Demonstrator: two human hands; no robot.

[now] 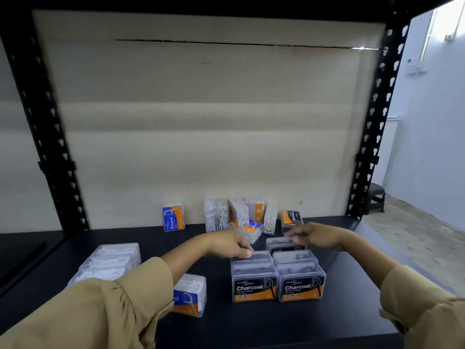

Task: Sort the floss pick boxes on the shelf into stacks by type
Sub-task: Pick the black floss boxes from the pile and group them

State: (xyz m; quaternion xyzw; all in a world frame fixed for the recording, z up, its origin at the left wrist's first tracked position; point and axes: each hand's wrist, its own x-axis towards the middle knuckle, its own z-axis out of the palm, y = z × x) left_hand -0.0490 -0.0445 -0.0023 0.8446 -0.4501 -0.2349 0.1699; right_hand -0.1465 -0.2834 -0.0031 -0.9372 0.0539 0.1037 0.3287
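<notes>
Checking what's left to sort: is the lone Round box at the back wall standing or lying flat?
Standing on end: the Round box is taller than wide and its label text runs vertically.

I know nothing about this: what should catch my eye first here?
Two clear plastic boxes with orange-and-black Charcoal labels sit side by side at the front of the black shelf. The left hand and right hand reach to more dark boxes just behind them. A jumble of white floss pick boxes stands at the back.
</notes>
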